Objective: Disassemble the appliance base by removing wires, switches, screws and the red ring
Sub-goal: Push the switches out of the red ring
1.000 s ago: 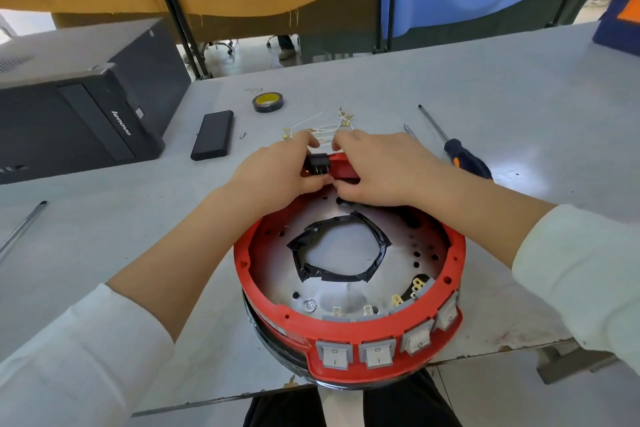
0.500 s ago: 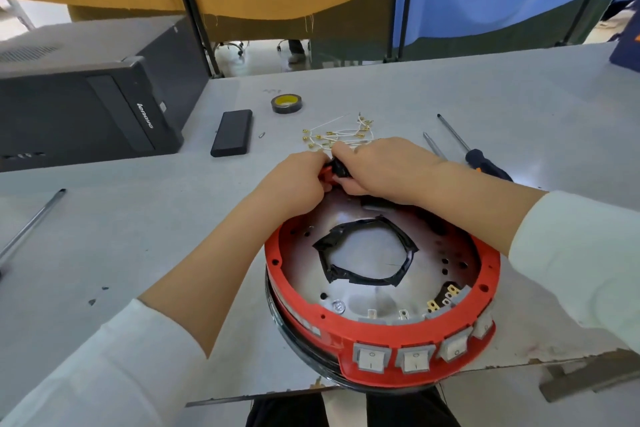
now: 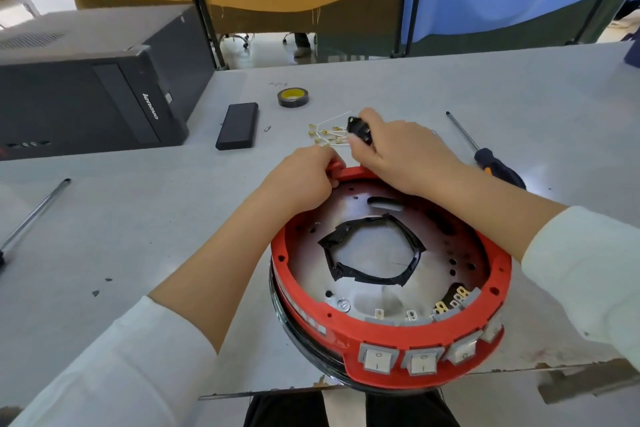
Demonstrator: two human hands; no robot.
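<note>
The round appliance base lies at the table's near edge, its red ring around a bare metal plate with a black taped opening. Several grey rocker switches sit in the ring's near side. My left hand grips the ring's far rim. My right hand holds a small black socket lifted just beyond that rim. A pile of loose white wires with brass terminals lies on the table behind it.
A screwdriver lies right of my right hand. A roll of tape and a black slab sit further back, a black computer case at the left. A metal rod lies at the left edge.
My right hand has pulled the black socket out of the red ring's far rim and lifted it toward the wire pile. My left hand stays on the rim.
</note>
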